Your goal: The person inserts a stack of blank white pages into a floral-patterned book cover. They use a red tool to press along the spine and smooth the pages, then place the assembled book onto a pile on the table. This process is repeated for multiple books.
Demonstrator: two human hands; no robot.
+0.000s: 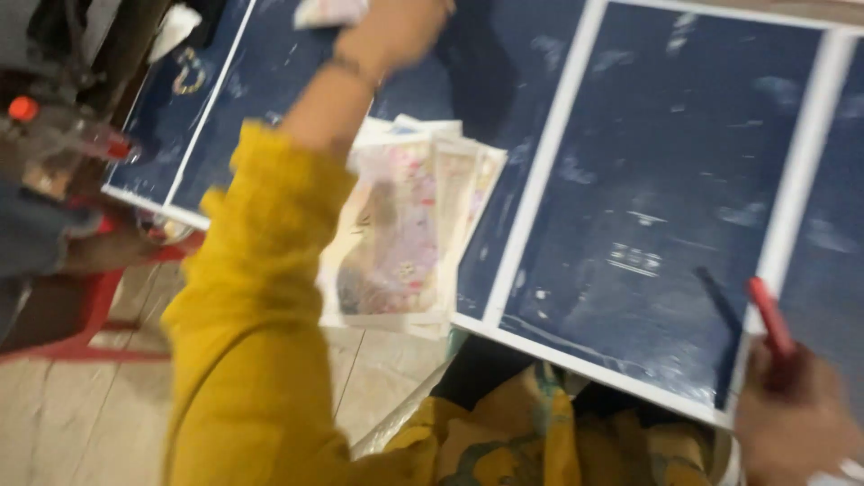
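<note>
Dark blue sheets [666, 180] with white borders covered the bench. Your right hand [796, 418], near and to the right, was closed around a red marker-like tool [768, 319] just above the near edge of one sheet. Your left hand [396, 31], in a yellow sleeve [261, 270], reached to the far side and seemed to grip a pale paper [328, 11], though blur kept it uncertain. A stack of pastel printed sheets [409, 229] lay between your arms, seemingly not yet gone through. No container showed clearly; a blurred bottle with a red cap [54, 126] stood far left.
</note>
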